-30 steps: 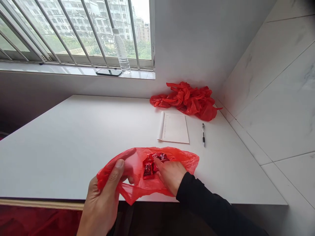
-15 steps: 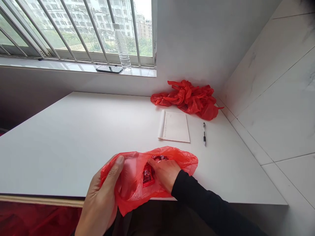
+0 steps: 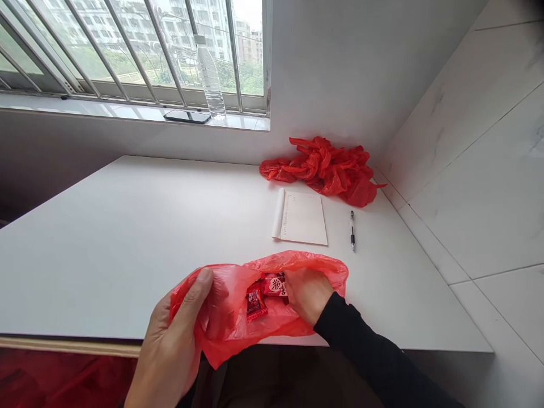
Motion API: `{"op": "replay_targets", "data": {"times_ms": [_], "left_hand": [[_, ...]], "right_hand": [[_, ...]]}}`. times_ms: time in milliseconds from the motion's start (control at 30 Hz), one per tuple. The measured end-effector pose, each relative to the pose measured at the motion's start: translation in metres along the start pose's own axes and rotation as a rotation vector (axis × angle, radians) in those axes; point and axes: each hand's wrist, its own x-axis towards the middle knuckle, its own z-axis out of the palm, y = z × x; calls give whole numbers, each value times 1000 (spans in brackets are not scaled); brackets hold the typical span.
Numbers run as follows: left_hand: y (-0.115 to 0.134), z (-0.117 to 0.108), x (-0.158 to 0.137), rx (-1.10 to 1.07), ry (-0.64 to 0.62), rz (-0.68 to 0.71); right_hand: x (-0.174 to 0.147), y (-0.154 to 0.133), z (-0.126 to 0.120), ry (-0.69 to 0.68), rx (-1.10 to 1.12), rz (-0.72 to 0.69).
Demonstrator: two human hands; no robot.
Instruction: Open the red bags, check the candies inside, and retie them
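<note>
At the front of the table, my left hand [image 3: 176, 331] pinches the left rim of a thin red plastic bag [image 3: 229, 300] between thumb and fingers. The bag's mouth gapes toward me. Inside it lie small wrapped candies: a dark red packet [image 3: 256, 303] and a red-and-pink packet with large characters [image 3: 275, 284]. My right hand [image 3: 309, 294] reaches into the right side of the bag, just beside the pink packet. Its fingertips are hidden inside, so what they touch does not show.
Beyond the bag, a notepad [image 3: 304, 218] and a black-and-clear pen [image 3: 352, 231] lie on the white table [image 3: 148, 243]. Crumpled red bags [image 3: 327, 170] sit against the wall. On the windowsill are a water bottle [image 3: 209, 79] and a phone [image 3: 187, 117]. A tiled wall [image 3: 480, 187] borders the right.
Inside the bag, my right hand has moved right, uncovering the packet with large characters. The bag's right side bulges slightly farther right. My left hand keeps its hold.
</note>
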Motion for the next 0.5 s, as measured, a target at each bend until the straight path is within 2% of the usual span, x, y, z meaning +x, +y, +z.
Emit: {"op": "replay_targets", "data": {"times_ms": [167,333,433,500], "left_hand": [[0,0,1,-23,12,17],[1,0,2,-20,-22,25],[-1,-1,2,-6,-20,9],[-3,-3,2,-11,-3,-3]], "right_hand": [[-21,-3,-4,-172,-73,-28],[-29,1,-13,-236,-197,111],[-31,6,-17,-263,-219,115],[-35,10,-19,-232,-205,122]]}}
